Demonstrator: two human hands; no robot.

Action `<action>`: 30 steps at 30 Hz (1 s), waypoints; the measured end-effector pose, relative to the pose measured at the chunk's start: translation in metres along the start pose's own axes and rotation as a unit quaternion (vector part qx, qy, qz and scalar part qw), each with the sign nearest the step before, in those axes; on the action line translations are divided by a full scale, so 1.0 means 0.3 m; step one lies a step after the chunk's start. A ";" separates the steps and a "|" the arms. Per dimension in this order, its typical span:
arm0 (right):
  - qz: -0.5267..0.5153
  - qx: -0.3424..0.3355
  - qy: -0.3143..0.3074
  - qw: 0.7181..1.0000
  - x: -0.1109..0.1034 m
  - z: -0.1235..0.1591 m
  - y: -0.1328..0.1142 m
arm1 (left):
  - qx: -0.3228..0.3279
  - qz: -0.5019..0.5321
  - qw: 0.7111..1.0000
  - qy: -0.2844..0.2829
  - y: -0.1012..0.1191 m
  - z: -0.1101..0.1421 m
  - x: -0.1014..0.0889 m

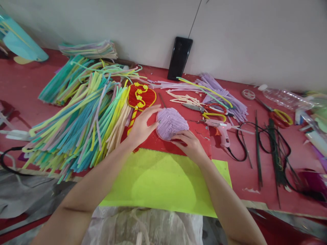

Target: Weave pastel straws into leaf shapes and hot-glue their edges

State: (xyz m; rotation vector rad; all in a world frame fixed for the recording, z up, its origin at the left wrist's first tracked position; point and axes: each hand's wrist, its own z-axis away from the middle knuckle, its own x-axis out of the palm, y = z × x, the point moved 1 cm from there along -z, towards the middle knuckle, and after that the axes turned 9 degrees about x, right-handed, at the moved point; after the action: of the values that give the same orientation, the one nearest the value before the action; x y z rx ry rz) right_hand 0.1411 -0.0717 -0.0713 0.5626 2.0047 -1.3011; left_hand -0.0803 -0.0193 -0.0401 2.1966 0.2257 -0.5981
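Lilac piece (171, 123): held above the red board (153, 144), between the 2 hands; its ridged face is turned up, with the rows slanted to meet along a middle line.
Left hand (143, 127): spread wide, with the thumb set at the piece's left edge and the fingers raised clear of the ridges.
Right hand (189, 144): narrowed on the lower right rim, by which the piece is held.
Grip: best kept light and at the rim, since the soft ridges could be flattened by a hard pinch.
Rows: best judged with the face kept in full view, so that any gap or stray end can be noticed; none can be made out for sure here.
Underside: hidden, so whether anything is fixed there cannot be told.
Glue gun (224, 134): laid to the right, nozzle pointed toward the piece; fingers are best kept away from its tip, in case it is hot.
Red-handled scissors (193, 108): laid near the right hand, blades pointed toward the piece; best avoided by the right wrist.
Lime sheet (158, 180): spread nearest the body, under the forearms.
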 end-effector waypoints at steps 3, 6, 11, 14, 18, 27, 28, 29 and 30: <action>-0.001 -0.007 0.004 1.000 -0.002 -0.003 -0.002 | 0.044 -0.059 0.997 -0.024 0.013 0.002 0.008; 0.003 -0.011 0.005 1.000 -0.004 -0.003 -0.008 | 0.057 -0.080 0.995 -0.033 0.004 0.008 0.021; 0.013 -0.009 0.019 1.000 -0.019 0.006 -0.012 | 0.030 -0.104 0.994 -0.014 -0.014 0.011 0.025; 0.019 0.015 0.034 0.999 -0.037 0.009 -0.006 | -0.021 -0.092 0.996 0.002 -0.014 0.001 0.016; 0.011 0.035 0.075 0.996 -0.061 0.006 0.008 | -0.114 -0.042 0.992 0.022 -0.039 -0.052 0.017; 0.003 0.061 0.093 0.994 -0.057 0.012 0.057 | -0.323 -0.057 0.944 -0.038 -0.190 -0.224 0.081; 0.004 0.059 0.090 0.994 -0.055 0.013 0.061 | -0.329 -0.047 0.942 -0.045 -0.199 -0.236 0.089; 0.004 0.059 0.087 0.995 -0.054 0.014 0.064 | -0.336 -0.035 0.940 -0.053 -0.206 -0.245 0.096; 0.005 0.059 0.084 0.995 -0.053 0.015 0.067 | -0.343 -0.019 0.937 -0.063 -0.210 -0.253 0.103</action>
State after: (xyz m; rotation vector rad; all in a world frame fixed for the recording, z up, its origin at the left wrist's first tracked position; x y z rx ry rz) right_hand 0.1666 -0.0676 -0.0733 0.7589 2.0653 -1.4140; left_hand -0.0498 0.0781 -0.0569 1.4777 0.3493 -0.5708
